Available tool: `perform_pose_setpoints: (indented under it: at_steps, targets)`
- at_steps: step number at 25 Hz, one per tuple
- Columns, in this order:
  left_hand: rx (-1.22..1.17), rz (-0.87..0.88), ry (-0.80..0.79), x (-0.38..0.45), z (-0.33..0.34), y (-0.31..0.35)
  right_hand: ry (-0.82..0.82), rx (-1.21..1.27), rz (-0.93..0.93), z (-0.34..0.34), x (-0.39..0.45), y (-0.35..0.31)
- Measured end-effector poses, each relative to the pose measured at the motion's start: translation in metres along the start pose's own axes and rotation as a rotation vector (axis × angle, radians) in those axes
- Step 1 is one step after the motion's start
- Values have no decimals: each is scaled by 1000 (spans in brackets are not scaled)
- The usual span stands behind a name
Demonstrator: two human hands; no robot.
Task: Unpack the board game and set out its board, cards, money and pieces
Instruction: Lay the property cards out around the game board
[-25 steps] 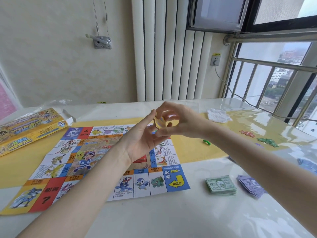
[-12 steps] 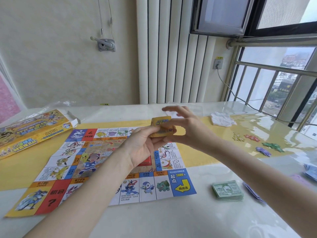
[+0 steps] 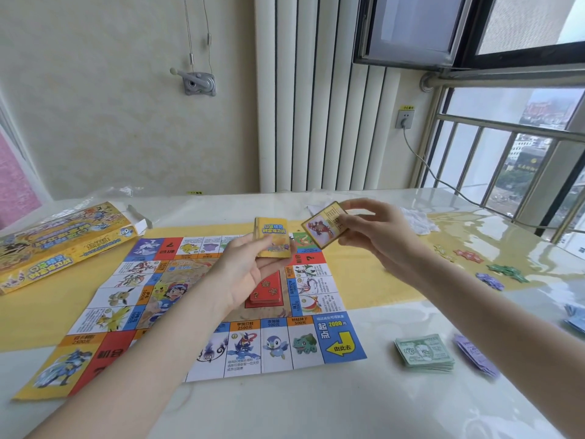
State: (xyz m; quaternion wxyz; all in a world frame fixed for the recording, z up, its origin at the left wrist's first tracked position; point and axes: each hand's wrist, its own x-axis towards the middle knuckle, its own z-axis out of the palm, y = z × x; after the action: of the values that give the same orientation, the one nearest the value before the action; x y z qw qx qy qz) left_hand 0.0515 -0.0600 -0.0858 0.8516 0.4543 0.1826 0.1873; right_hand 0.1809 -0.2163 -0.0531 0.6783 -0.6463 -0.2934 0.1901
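Note:
The colourful game board [image 3: 133, 308] lies unfolded on the table. Above its far part my left hand [image 3: 243, 274] holds a yellow-backed deck of cards [image 3: 273, 237]. My right hand [image 3: 373, 232] pinches one card [image 3: 324, 224] face up, just right of the deck and apart from it. A red card stack [image 3: 267, 288] sits on the board below my left hand, partly hidden by it. Green money [image 3: 424, 353] and purple money [image 3: 474, 359] lie to the right of the board. Small coloured pieces [image 3: 503, 272] rest at the far right.
The yellow game box [image 3: 60, 245] lies open at the far left on a yellow runner [image 3: 376, 280]. A crumpled white wrapper [image 3: 418, 221] sits behind my right hand. More blue notes [image 3: 576, 315] show at the right edge. A window railing borders the table's right side.
My hands were together on the deck; the right hand has now drawn one card off to the right and turned its face up. The left hand keeps the deck.

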Motion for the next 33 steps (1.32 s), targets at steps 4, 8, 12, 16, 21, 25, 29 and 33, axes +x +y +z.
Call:
perform_pose_setpoints:
  at_steps: [4,8,12,16,21,25,29,33]
  targets:
    - [106,-3,-70,-1,15,-5,1,10,45,3,1,7]
    - [143,17,-87,5,29,-6,11,-53,12,7,3,13]
    - [235,104,-22,18,35,5,-48,-286,-111,12,12,7]
    - [309,155,-53,25,35,14,-47,-299,-115,13,21,1]
    - [321,207,-51,34,31,25,-71,-29,50,15,36,-6]
    - [314,281,-3,46,24,40,-156,222,268,39,64,-4]
    - [332,268,66,58,-3,55,-60,335,194,69,112,0]
    - [282,190,168,69,-45,61,-97,-239,121,88,157,35]
